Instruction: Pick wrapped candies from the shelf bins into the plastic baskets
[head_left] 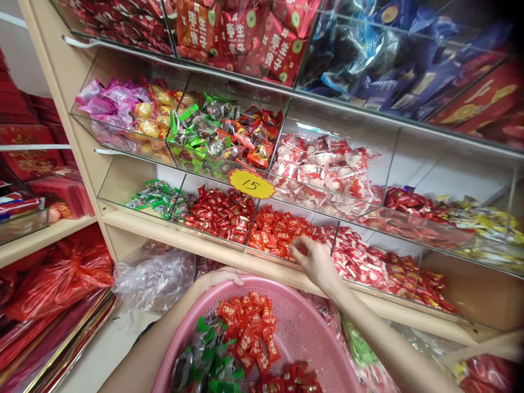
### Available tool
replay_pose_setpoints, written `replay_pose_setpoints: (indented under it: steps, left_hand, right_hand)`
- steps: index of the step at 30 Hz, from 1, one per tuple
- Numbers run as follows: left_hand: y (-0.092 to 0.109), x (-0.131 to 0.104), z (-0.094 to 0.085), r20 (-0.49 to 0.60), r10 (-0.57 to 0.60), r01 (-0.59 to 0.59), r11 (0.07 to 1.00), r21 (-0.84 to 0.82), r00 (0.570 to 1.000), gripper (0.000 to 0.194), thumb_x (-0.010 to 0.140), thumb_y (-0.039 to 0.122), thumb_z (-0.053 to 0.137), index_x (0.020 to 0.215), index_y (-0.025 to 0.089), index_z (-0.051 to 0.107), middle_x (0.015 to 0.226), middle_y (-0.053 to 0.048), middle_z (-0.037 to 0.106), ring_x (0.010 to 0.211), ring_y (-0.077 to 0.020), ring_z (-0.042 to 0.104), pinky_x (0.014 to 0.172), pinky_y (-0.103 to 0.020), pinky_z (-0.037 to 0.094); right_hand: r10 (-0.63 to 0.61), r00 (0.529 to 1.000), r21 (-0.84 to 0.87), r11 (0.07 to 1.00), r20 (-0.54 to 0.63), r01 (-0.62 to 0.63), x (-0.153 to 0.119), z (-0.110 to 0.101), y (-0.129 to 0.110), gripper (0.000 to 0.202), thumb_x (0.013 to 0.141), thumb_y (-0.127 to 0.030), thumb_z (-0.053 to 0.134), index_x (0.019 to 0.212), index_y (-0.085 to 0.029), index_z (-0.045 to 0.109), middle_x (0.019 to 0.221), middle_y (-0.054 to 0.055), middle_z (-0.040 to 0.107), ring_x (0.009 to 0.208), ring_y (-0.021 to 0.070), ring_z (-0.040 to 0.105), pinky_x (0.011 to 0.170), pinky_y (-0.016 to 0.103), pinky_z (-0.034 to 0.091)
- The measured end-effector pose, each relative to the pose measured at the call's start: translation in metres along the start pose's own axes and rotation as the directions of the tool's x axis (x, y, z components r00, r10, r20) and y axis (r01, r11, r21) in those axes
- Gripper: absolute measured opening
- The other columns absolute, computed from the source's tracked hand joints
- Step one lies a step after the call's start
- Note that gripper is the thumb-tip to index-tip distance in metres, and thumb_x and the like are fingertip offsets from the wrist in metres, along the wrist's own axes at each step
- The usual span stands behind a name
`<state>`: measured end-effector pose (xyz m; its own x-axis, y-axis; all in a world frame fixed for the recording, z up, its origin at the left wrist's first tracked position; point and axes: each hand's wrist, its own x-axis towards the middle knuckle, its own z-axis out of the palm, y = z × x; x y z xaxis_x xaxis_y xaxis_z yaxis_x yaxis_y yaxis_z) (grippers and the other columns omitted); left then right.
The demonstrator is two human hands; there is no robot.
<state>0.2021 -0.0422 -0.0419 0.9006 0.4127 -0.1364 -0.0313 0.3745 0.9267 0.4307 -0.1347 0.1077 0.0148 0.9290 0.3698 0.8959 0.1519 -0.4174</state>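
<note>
My left hand (pixel 221 277) is closed on the far rim of a pink plastic basket (pixel 327 333). In the basket lie red-wrapped candies (pixel 256 327), green-and-clear wrapped candies (pixel 204 357) and darker red candies (pixel 292 378) at the near side. My right hand (pixel 314 261) is at the front edge of a lower clear bin of orange-red wrapped candies (pixel 273 226). Its fingers are curled with the tips close together; what they hold, if anything, cannot be made out.
Neighbouring lower bins hold dark red candies (pixel 221 213) and pink-and-white candies (pixel 356 254). Above them run clear bin fronts with a yellow price tag (pixel 251 183) marked 15. A wooden shelf edge (pixel 196 245) lies below the bins. Plastic bags (pixel 153 278) sit underneath.
</note>
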Motion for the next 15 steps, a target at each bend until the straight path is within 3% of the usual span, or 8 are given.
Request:
replay_pose_setpoints:
  steps: [4,7,11,15]
  left_hand:
    - [-0.001,0.001,-0.001,-0.006,0.005,-0.004,1.0,0.03,1.0,0.041,0.066,0.013,0.054,0.106,0.015,0.062,0.091,-0.003,0.068,0.083,-0.0189,0.059,0.084,-0.031,0.04]
    - [-0.003,0.002,-0.004,-0.033,0.008,-0.007,0.999,0.041,0.999,0.04,0.065,0.014,0.055,0.104,0.017,0.063,0.089,-0.002,0.069,0.084,-0.0191,0.06,0.082,-0.03,0.041]
    - [-0.003,0.002,-0.004,-0.056,-0.007,0.01,0.999,0.04,0.998,0.04,0.064,0.013,0.055,0.103,0.018,0.064,0.087,-0.001,0.069,0.08,-0.018,0.06,0.078,-0.028,0.042]
    - [0.001,0.0,0.0,-0.048,-0.008,0.01,0.999,0.042,0.999,0.042,0.064,0.013,0.054,0.105,0.016,0.063,0.088,-0.002,0.069,0.079,-0.0174,0.06,0.077,-0.026,0.042]
  right_hand:
    - [0.09,0.996,-0.384,0.92,0.003,-0.082,0.035,0.006,0.024,0.043,0.075,-0.041,0.053,0.109,-0.013,0.048,0.107,0.016,0.053,0.096,0.0251,0.05,0.074,0.031,0.038]
    - [0.186,0.982,-0.54,0.828,0.012,-0.15,0.041,0.021,0.027,0.056,0.073,-0.051,0.052,0.113,-0.012,0.044,0.111,0.019,0.049,0.101,0.0299,0.045,0.076,0.037,0.036]
    - [0.171,0.984,-0.608,0.776,-0.05,-0.166,0.037,0.03,0.027,0.057,0.073,-0.057,0.049,0.108,-0.013,0.047,0.106,0.018,0.05,0.099,0.0311,0.044,0.076,0.039,0.034]
    - [0.13,0.991,-0.59,0.799,-0.014,-0.114,0.035,0.028,0.031,0.052,0.073,-0.056,0.049,0.105,-0.014,0.048,0.102,0.015,0.053,0.098,0.0291,0.043,0.076,0.038,0.032]
